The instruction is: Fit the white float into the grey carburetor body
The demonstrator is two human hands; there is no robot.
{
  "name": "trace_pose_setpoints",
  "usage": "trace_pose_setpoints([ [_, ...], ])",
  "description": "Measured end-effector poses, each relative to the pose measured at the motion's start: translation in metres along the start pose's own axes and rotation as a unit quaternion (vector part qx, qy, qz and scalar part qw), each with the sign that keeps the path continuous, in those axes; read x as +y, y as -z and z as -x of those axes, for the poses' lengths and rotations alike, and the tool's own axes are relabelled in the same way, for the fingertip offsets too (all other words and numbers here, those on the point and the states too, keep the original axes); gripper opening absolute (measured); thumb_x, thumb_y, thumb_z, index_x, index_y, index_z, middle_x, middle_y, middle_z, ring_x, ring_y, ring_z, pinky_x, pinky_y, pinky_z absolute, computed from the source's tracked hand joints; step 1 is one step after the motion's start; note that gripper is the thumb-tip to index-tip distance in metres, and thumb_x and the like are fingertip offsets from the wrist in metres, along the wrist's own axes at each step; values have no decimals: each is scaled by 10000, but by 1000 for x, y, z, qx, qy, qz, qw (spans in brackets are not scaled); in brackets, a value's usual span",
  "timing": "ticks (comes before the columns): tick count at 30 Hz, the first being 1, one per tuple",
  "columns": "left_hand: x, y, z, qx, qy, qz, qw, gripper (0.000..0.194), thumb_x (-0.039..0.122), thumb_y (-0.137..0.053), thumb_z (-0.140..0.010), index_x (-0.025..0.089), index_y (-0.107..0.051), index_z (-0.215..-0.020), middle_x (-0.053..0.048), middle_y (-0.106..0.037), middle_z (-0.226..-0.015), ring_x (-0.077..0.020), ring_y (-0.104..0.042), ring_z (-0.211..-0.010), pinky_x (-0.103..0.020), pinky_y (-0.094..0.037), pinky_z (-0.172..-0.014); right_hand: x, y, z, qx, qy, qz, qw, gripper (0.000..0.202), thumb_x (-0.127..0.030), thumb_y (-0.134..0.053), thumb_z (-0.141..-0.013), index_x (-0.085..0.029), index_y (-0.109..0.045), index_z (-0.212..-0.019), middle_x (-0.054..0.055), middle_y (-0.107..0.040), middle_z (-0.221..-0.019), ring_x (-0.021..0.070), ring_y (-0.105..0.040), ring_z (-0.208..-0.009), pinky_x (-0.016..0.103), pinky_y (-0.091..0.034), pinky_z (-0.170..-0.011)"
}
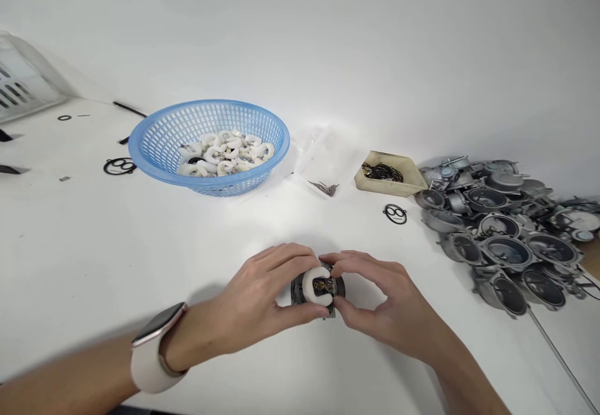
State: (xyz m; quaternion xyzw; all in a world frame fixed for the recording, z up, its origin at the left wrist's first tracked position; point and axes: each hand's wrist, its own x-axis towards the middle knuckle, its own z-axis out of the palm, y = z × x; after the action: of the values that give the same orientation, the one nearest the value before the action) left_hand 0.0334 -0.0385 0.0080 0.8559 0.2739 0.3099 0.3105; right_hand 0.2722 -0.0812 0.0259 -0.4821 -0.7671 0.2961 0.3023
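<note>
A white C-shaped float (309, 286) lies on top of a dark metal carburetor body (342, 288) at the front middle of the table. Brass parts show inside the float's curve, whose gap faces right. My left hand (262, 293) reaches around from the left, with its thumb at the float's lower edge and its fingers at the upper edge. From the right, my right hand (387, 296) pinches around the float's two ends with thumb and index finger. Both hands are closed, and their fingers hide part of the body beneath.
Behind my hands stands a blue basket (209, 182) of white floats. A clear tray (328, 159) holds small metal pins, and a cream bin (391, 187) holds black gaskets. Loose gaskets (395, 214) lie nearby. Grey metal carburetor bodies (506, 249) are heaped at right.
</note>
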Motion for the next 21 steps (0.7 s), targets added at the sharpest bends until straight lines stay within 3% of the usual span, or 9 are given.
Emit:
trace_pose_setpoints([
  [8, -3, -2, -1, 6, 22, -27, 999, 320, 433, -737, -957, 236, -650, -1194, -49, -667, -1199, -199, -668, -982, -321, -554, -832, 0, 3, 0, -9, -28, 1, 1000, 271, -136, -684, -849, -319, -641, -1044, -56, -746, -1258, 167, -721, -1146, 249, -553, -991],
  [16, -1, -3, -3, 13, 21, 14, 1000, 308, 420, -732, -965, 219, -650, -1183, -52, -684, -1148, -197, -663, -978, -320, -543, -854, 1, 2, 1, -22, -34, -9, 999, 253, -148, -686, -870, -311, -643, -1059, -40, -734, -1288, 182, -713, -1166, 270, -556, -1007],
  [21, 0, -3, -3, 10, 23, 20, 999, 333, 445, -731, -965, 211, -658, -1190, -54, -683, -1156, -201, -662, -998, -318, -543, -864, 0, 3, 3, -27, -51, -16, 998, 294, -159, -665, -900, -311, -621, -1148, -6, -722, -1326, 189, -748, -1060, 294, -601, -937],
])
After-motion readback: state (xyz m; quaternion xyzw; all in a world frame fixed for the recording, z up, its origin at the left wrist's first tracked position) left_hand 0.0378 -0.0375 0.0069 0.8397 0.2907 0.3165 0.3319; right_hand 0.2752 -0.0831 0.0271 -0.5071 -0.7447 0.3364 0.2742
